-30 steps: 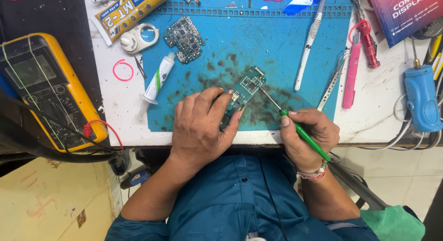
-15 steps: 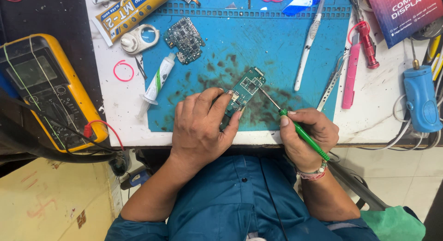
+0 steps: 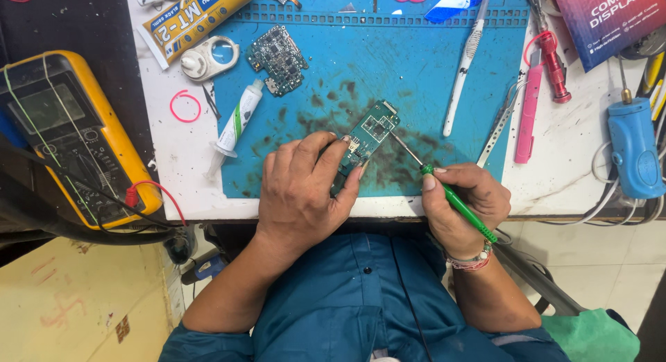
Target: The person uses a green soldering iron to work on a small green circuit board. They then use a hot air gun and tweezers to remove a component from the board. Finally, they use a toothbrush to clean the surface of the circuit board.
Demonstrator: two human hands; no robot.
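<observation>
My left hand (image 3: 305, 185) presses down on a narrow green circuit board (image 3: 369, 136) that lies on the blue work mat (image 3: 416, 64) near the table's front edge. The fingers cover the board's lower half. My right hand (image 3: 465, 202) grips a green-handled screwdriver (image 3: 458, 202). Its thin metal shaft slants up and left, and the tip touches the board's right edge near its upper end.
A second circuit board (image 3: 279, 58), a white syringe tube (image 3: 234, 126) and a yellow glue tube (image 3: 194, 19) lie at the mat's left. A yellow multimeter (image 3: 69, 136) sits far left. White tweezers (image 3: 466, 64), a pink tool (image 3: 528, 112), red pliers (image 3: 551, 64) and a blue device (image 3: 635, 150) are to the right.
</observation>
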